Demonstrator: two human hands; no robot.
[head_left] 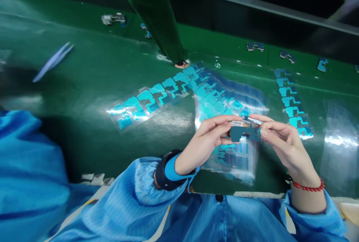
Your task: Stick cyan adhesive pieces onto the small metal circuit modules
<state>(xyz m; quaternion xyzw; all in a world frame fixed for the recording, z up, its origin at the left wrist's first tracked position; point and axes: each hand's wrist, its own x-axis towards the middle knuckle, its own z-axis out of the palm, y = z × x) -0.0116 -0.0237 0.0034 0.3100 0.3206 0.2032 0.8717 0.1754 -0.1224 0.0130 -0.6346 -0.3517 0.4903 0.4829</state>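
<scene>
Between my two hands is a small circuit board (pixel 238 134) with metal shields along its upper edge and a dark blue-grey face toward me. My left hand (pixel 209 134) pinches its left end, thumb on the near side. The right end is held by my right hand (pixel 283 139), its thumb pressed on the corner. Beneath the board lies a pile of clear sheets (pixel 204 103) bearing bright blue cut-out stickers. One sticker strip (pixel 148 100) stretches out to the left of the pile, and another strip (pixel 291 103) lies to the right.
Tweezers (pixel 53 62) lie on the green mat (pixel 84 66) at left. Along the back are several more boards, including one at the upper left (pixel 113 18) and one at right (pixel 286 57). A green post (pixel 154 14) rises behind the sheets. A co-worker's blue sleeve (pixel 30 167) is at left.
</scene>
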